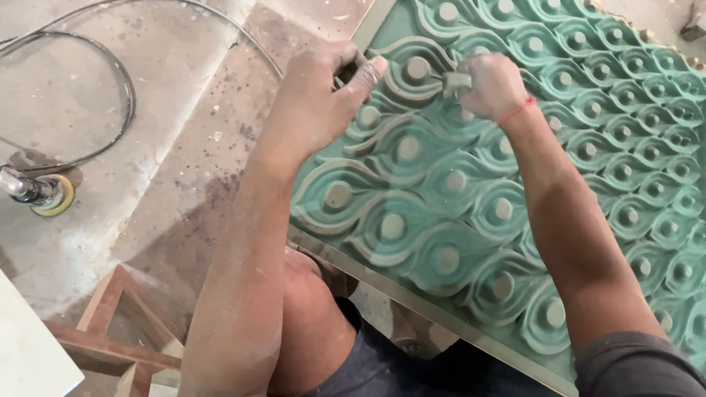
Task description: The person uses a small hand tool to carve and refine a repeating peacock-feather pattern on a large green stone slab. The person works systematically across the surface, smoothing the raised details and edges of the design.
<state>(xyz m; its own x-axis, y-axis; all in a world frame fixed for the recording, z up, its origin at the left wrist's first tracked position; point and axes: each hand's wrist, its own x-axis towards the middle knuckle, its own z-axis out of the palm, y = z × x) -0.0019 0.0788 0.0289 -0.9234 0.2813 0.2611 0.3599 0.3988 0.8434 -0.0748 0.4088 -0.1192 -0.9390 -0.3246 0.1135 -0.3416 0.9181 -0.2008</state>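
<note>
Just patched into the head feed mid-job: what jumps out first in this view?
The big green carved panel, covered in raised leaf-and-knob relief, fills the right side. Near its top edge, the right hand grips a small folded pad against the carving while the left hand rests beside it. A sander with its cable lies on the dusty floor at left.

- A small power sander with a round yellow pad [44, 195] on the dusty concrete floor [169, 110].
- A black cable [125, 95] looping from the sander.
- A brown wooden frame [110, 331] below the sander.
</note>
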